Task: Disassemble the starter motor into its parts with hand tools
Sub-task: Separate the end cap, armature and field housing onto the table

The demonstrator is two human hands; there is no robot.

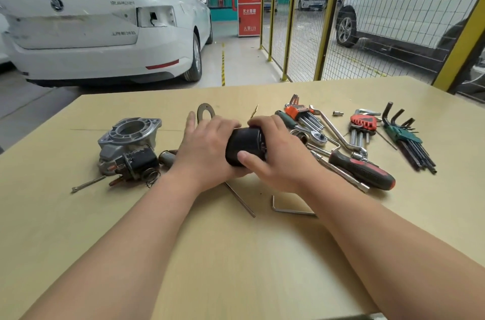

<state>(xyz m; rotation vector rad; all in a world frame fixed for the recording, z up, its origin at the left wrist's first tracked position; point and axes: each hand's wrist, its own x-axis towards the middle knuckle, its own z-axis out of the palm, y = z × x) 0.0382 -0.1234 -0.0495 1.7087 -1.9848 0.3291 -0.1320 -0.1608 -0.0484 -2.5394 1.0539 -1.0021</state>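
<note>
A black cylindrical motor body (242,145) is held just above the wooden table (78,228), near its middle. My left hand (207,149) grips its left end, with the thumb sticking out to the upper left. My right hand (278,154) wraps its right end, thumb across the front. To the left lies the grey aluminium nose housing (131,136) with the black solenoid (136,162) against it. A thin metal ring plate (205,112) lies behind my left hand. A long through bolt (88,183) rests at the front left.
Hand tools lie on the right: a red-black screwdriver (362,170), a ratchet (319,137), an orange hex key set (301,113), a red set (362,123), a green set (406,136). A loose hex key (291,211) and thin rod (240,199) lie near me. Beyond stand a white car and yellow fence.
</note>
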